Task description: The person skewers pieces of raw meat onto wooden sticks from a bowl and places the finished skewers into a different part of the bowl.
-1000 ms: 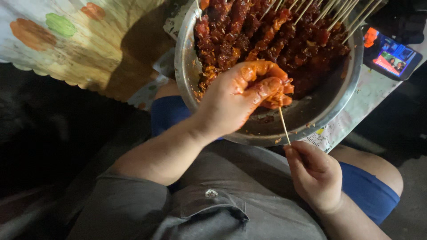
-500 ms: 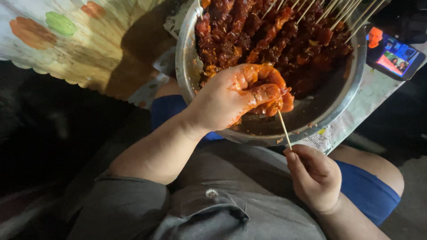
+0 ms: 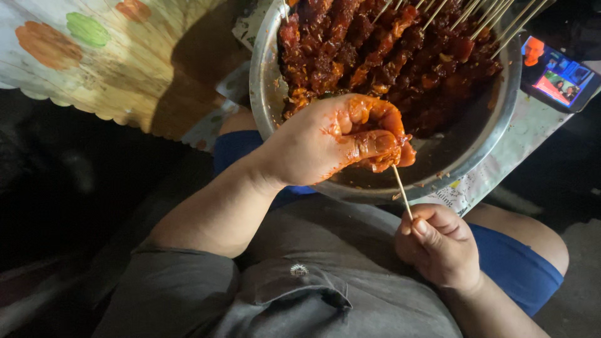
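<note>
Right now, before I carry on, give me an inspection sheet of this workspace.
Surface: patterned table covering under the bowl.
Job's things: metal bowl piled with sauce-coated meat skewers; thin wooden skewer entering a meat piece.
Clutter: lit phone beside the bowl.
Grippers: left hand, sauce-smeared, grips the meat piece; right hand pinches the skewer's lower end.
Cables: nothing seen.
Surroundings: floral cloth at upper left; dark floor.

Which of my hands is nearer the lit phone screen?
Right. The right hand sits below the lit phone screen, gripping a thin wooden skewer; the left hand is farther left over the round metal bowl.
</note>
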